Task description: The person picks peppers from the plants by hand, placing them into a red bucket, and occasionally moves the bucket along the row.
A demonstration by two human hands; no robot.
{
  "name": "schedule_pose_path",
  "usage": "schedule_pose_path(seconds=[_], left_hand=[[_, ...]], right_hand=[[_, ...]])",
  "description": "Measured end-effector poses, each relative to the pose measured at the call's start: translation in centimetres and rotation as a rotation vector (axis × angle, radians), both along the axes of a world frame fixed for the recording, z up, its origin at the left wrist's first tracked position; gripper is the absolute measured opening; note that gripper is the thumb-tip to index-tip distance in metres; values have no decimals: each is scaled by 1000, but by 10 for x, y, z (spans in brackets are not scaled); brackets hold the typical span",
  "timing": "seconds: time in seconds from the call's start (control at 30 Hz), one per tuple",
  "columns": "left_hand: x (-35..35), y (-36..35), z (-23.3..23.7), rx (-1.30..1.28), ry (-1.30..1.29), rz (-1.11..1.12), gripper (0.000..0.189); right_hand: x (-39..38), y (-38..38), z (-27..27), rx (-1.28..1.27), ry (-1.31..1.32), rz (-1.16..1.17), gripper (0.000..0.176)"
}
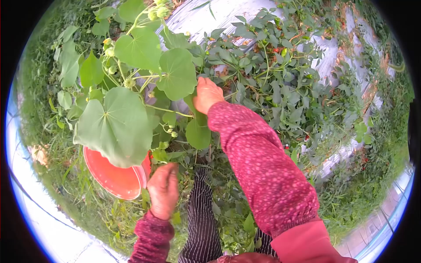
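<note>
My right hand [208, 94], in a pink-red patterned sleeve, reaches to the tall broad-leaved plant [136, 48]. Its fingertips are partly behind a round leaf, and whatever they hold is hidden. Lower down, my left hand [163, 188] is curled beside the rim of a red bucket [116, 179]; its fingers are bent together and blurred, with their contents too small to make out. A large leaf [115, 125] covers the bucket's upper part. The visible inside of the bucket is red.
Low bushy plants with a few small red fruits [307, 137] spread to the right. Pale plastic sheeting [219, 17] lies between the rows. Grass and weeds [83, 206] surround the bucket. My legs [201, 223], in striped trousers, stand at the bottom centre.
</note>
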State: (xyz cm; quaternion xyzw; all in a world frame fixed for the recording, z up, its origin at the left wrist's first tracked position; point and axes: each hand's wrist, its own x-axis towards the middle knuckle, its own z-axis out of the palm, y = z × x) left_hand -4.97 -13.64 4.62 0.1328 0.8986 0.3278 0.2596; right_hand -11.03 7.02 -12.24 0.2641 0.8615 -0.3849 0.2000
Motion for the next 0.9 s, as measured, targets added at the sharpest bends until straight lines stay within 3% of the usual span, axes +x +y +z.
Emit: schedule_pose_path(seconds=[0.03, 0.1, 0.17, 0.23, 0.27, 0.3, 0.33, 0.4, 0.47, 0.6, 0.67, 0.7, 0.73, 0.77, 0.83, 0.87, 0.9], left_hand=[[-2, 15, 1, 15, 61, -97, 19], [-10, 50, 0, 41, 183, -269, 24], [-27, 83, -10, 54, 252, -417, 35], [-43, 105, -42, 82, 291, -492, 29], [-47, 105, -57, -27, 283, -585, 27], [-52, 101, -66, -138, 278, -675, 25], [-53, 96, -66, -136, 280, -673, 25], [-53, 78, -62, -545, 101, -741, 26], [-57, 42, -77, -661, 73, -691, 31], [-69, 9, -87, -621, 52, -574, 29], [-80, 18, -80, -357, -42, -367, 27], [-84, 26, -75, -357, -42, -370, 27], [-87, 39, -69, -277, -58, -332, 25], [-92, 50, -65, -198, -75, -296, 24], [-101, 67, -57, -150, -93, -288, 23], [-106, 74, -53, -102, -110, -271, 22], [-110, 79, -51, -109, -107, -277, 22]], right_hand=[[-3, 2, 1, -2, -2, -9, 53], [-5, 5, 5, -219, -354, 140, 58], [8, 10, 9, -161, -325, 143, 56], [19, 23, 7, -258, -200, -27, 44], [28, 24, -7, -227, -49, -133, 32], [30, 33, -7, -219, -46, -126, 32], [32, 42, -5, -437, 32, -313, 29], [40, 63, 11, -819, 150, -629, 24], [56, 83, 25, -892, 143, -669, 25], [107, 89, 37, -1031, 152, -719, 23], [129, 88, 26, -1104, 153, -742, 22], [138, 85, 15, -1179, 157, -762, 20], [144, 80, 3, -1421, 224, -964, 18], [150, 77, -9, -1419, 230, -971, 18], [142, 70, -6, -1423, 309, -763, 19], [142, 66, -1, -1163, 264, -591, 20], [144, 61, -3, -1169, 269, -596, 20]])
